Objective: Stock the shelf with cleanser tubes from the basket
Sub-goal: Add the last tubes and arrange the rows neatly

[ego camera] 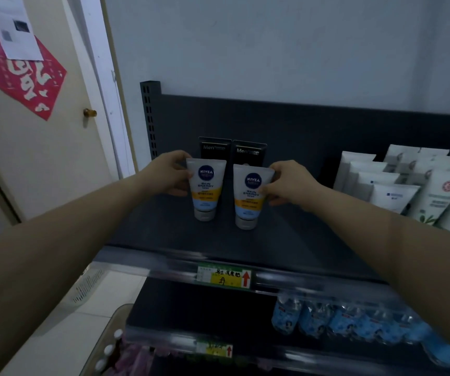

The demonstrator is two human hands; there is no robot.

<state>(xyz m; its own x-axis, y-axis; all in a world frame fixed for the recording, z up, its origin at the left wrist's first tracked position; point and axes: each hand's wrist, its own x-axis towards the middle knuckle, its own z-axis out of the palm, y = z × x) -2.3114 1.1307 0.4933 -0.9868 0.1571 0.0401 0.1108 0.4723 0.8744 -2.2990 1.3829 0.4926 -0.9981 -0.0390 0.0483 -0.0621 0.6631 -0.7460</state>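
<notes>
At the centre of the frame two Nivea Skin Energy cleanser tubes stand cap-down on the dark top shelf (164, 229), side by side but not touching. The left hand (168, 173) grips the left tube (206, 185), fingers curled round its left edge. The right hand (286, 183) pinches the right tube (251, 198) at its right edge.

Two black Men packs (214, 147) stand just behind them, so we judge the stocking is under way: these two tubes are placed but not yet let go, and bare shelf around them leaves room for more.

We cannot say how many tubes remain. A white slotted rim (91, 286) at lower left may be the basket, but its contents are cut off. We cannot read the writing on the yellow price label (224, 275).
</notes>
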